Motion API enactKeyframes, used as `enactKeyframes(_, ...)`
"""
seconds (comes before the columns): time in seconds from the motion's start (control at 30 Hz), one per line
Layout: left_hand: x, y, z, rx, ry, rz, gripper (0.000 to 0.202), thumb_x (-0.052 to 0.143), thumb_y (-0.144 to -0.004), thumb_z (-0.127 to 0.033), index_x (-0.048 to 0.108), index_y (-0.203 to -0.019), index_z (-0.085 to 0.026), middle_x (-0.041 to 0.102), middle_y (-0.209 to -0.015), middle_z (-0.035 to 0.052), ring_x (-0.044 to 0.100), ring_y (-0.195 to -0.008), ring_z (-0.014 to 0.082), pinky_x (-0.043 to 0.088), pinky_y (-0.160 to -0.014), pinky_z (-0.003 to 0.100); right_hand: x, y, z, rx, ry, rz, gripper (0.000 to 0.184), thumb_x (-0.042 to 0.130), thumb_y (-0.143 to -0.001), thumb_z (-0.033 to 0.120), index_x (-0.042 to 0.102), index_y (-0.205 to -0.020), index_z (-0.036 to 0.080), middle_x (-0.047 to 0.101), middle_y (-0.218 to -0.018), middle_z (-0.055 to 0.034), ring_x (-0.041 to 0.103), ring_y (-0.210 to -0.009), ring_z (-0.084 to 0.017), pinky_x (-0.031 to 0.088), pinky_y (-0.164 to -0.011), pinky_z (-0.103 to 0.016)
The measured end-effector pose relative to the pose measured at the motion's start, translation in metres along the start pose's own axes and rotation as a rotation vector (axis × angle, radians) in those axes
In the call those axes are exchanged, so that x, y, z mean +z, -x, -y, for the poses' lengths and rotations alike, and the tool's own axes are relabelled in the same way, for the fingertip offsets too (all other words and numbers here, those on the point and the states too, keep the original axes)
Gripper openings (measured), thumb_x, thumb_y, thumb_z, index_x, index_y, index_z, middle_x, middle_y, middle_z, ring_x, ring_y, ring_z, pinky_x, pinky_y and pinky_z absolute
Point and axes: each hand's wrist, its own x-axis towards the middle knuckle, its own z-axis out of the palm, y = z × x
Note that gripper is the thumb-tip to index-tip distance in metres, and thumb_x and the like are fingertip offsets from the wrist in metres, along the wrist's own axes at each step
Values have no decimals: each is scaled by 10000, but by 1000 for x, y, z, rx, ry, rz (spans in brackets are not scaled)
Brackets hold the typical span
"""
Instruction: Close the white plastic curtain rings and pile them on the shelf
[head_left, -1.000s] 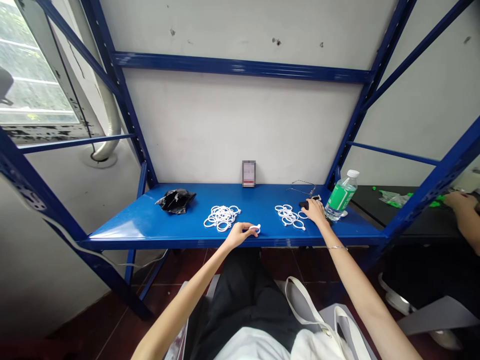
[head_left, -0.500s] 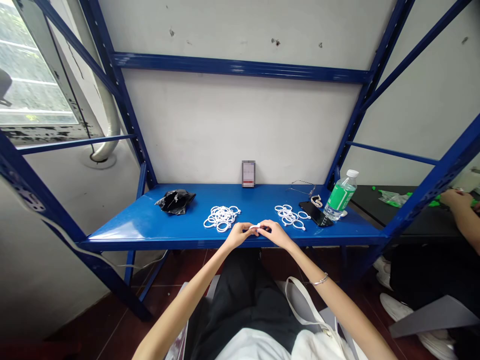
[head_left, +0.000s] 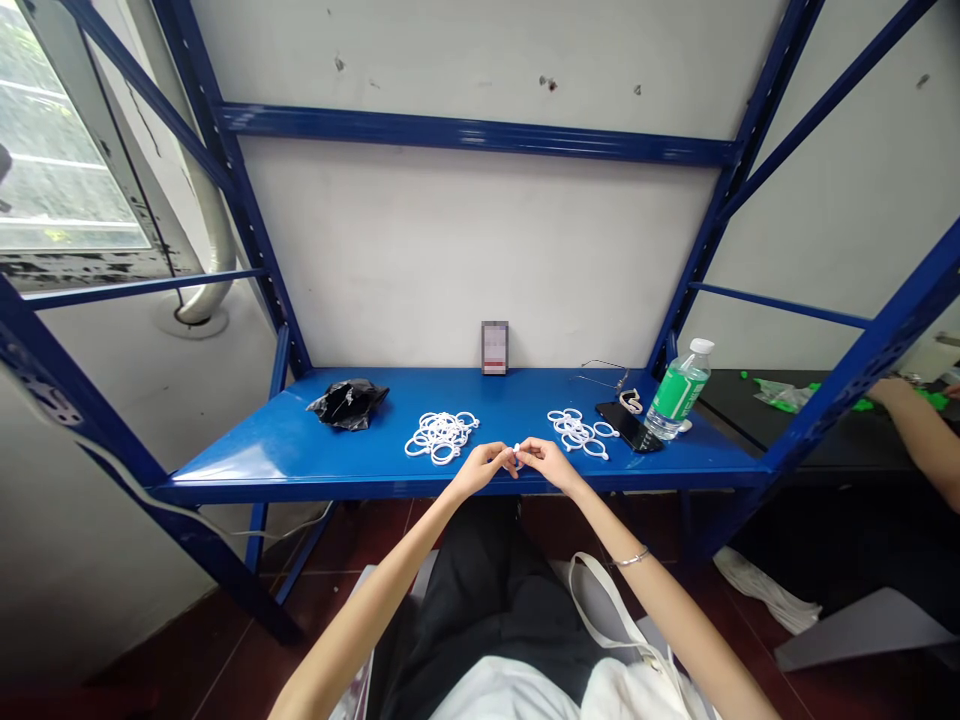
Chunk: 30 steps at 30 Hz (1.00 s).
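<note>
At the front edge of the blue table [head_left: 277, 455], my left hand [head_left: 482, 468] and my right hand [head_left: 546, 462] meet fingertip to fingertip. Between them they pinch a small white ring [head_left: 517, 452], mostly covered by the fingers. Left of my hands lies a pile of white rings [head_left: 441, 437], each with a small knob. A smaller, looser group of white rings [head_left: 581, 434] is spread to the right.
A crumpled black plastic bag [head_left: 348, 404] lies at the left. One phone [head_left: 495, 348] leans against the wall. Another phone [head_left: 630, 427], glasses [head_left: 604, 372] and a water bottle [head_left: 679, 390] stand at the right. Beyond the frame post, another person's hand [head_left: 892, 392] is over a dark table.
The white ring has turned between my fingers, from lying flat to more upright. My hands stay in nearly the same place. The neighbour's foot has shifted.
</note>
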Motion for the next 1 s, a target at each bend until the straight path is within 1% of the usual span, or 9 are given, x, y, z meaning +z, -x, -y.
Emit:
enactKeyframes(0.17, 3, -1, 4, -51, 26, -15, 459, 421, -890, -569, 564, -740, -160, 666, -580, 36, 631, -680, 187, 447, -759, 296, 3, -2, 5, 19, -36, 64, 369, 661, -759, 538, 577, -808, 182, 587, -726, 13, 553, -663, -130, 440, -703, -302)
enactKeyframes(0.27, 4, -2, 7, -66, 52, -38, 448, 443, -868, -593, 533, -736, -175, 598, -501, 1, 606, -634, 177, 442, -727, 289, 2, -6, 5, 34, -36, 94, 393, 649, -762, 560, 565, -805, 178, 548, -661, 30, 507, -618, -116, 395, -629, -268)
enactKeyframes(0.43, 6, -9, 9, -77, 115, -69, 463, 458, -842, -624, 515, -726, -180, 509, -459, -34, 540, -568, 145, 416, -671, 271, -1, -11, 6, 92, -71, 97, 418, 641, -756, 587, 554, -810, 182, 497, -610, 48, 338, -497, -75, 216, -476, -234)
enactKeyframes(0.53, 6, -13, 7, -119, 123, -81, 485, 452, -834, -639, 513, -702, -177, 455, -442, -53, 442, -479, 111, 363, -579, 254, -3, -10, 8, 130, -110, 109, 416, 636, -758, 591, 551, -815, 188, 478, -605, 55, 247, -459, -62, 125, -455, -244)
enactKeyframes(0.6, 6, -14, 4, -132, 146, -64, 488, 467, -822, -643, 505, -685, -177, 427, -438, -63, 375, -445, 94, 336, -556, 251, -5, -9, 9, 145, -139, 124, 410, 629, -768, 589, 549, -816, 189, 461, -605, 59, 209, -452, -58, 90, -457, -251)
enactKeyframes(0.73, 4, -13, -1, -103, 220, 6, 469, 509, -798, -635, 483, -673, -184, 400, -423, -76, 336, -446, 87, 356, -618, 263, -8, -9, 11, 148, -194, 157, 404, 617, -782, 580, 538, -785, 184, 404, -593, 63, 179, -469, -61, 61, -464, -258)
enactKeyframes(0.8, 2, -14, -1, -94, 240, 22, 454, 517, -798, -622, 481, -674, -187, 396, -413, -77, 333, -451, 90, 370, -660, 276, -7, -11, 10, 159, -215, 175, 403, 616, -784, 577, 539, -779, 181, 364, -577, 69, 164, -472, -62, 57, -463, -257)
enactKeyframes(0.9, -2, -16, 2, -101, 248, -11, 432, 512, -808, -600, 480, -673, -192, 407, -429, -67, 362, -472, 103, 376, -686, 288, -3, -18, 8, 169, -251, 154, 401, 615, -780, 578, 535, -758, 186, 288, -544, 85, 134, -465, -62, 65, -456, -251)
enactKeyframes(1.0, -5, -21, 6, -95, 271, -45, 435, 513, -804, -599, 477, -662, -190, 410, -457, -55, 388, -503, 114, 365, -657, 282, 2, -25, 6, 140, -280, 87, 398, 617, -766, 583, 527, -734, 196, 269, -533, 87, 126, -461, -65, 77, -449, -246)
